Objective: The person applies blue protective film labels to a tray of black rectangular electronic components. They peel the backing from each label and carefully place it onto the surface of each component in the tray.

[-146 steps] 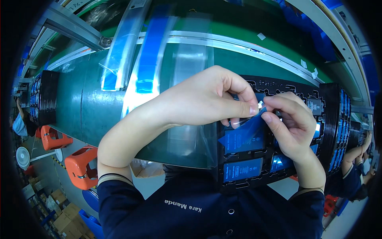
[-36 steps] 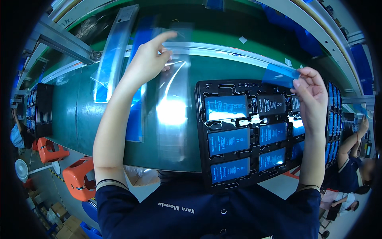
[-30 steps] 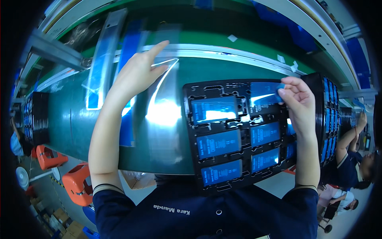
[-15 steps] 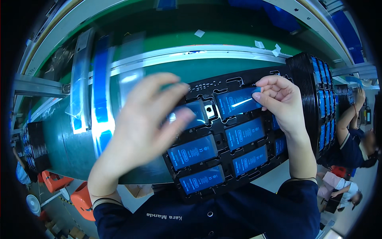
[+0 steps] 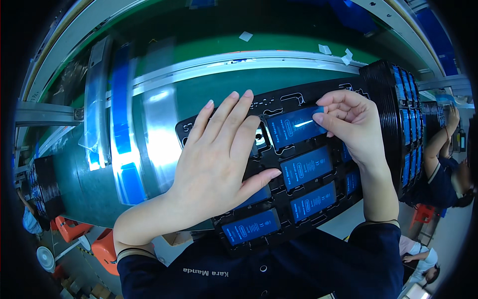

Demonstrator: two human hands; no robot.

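— black moulded tray, glossy blue rectangular panels in its pockets?
— yes. the left hand lies flat and open on the tray's left side; the right hand pinches the top blue panel at its right edge.
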